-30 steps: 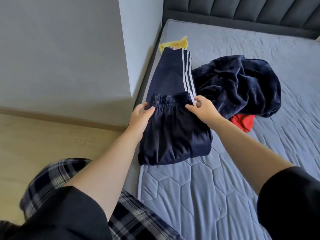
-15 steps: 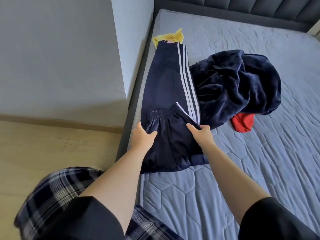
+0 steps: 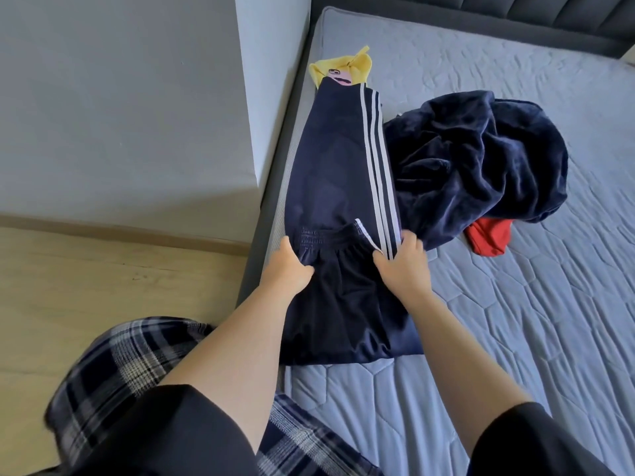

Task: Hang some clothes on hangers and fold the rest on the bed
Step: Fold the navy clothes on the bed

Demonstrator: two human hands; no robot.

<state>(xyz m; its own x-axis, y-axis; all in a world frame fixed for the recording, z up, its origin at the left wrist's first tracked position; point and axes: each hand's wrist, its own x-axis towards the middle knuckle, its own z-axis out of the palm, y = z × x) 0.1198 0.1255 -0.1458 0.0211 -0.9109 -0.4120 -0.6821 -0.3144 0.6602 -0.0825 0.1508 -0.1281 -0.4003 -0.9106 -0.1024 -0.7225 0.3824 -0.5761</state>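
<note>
Navy track pants (image 3: 336, 173) with white side stripes lie lengthwise along the left edge of the grey mattress (image 3: 515, 321). Their waistband end is folded over onto the legs. My left hand (image 3: 287, 269) grips the elastic waistband at its left side. On the right, my right hand (image 3: 400, 266) pinches the striped edge of the same fold. A yellow garment (image 3: 343, 68) with a printed face sticks out from under the far end of the pants.
A crumpled navy fleece garment (image 3: 481, 156) lies just right of the pants, partly covering a red piece (image 3: 489, 237). A grey wall corner (image 3: 254, 132) stands close to the bed's left side. The dark padded headboard (image 3: 481, 18) closes the far end. Wooden floor (image 3: 86, 286) lies left.
Both hands have pulled the folded waistband end back toward me along the pants. More of the striped legs now lies uncovered beyond the fold.
</note>
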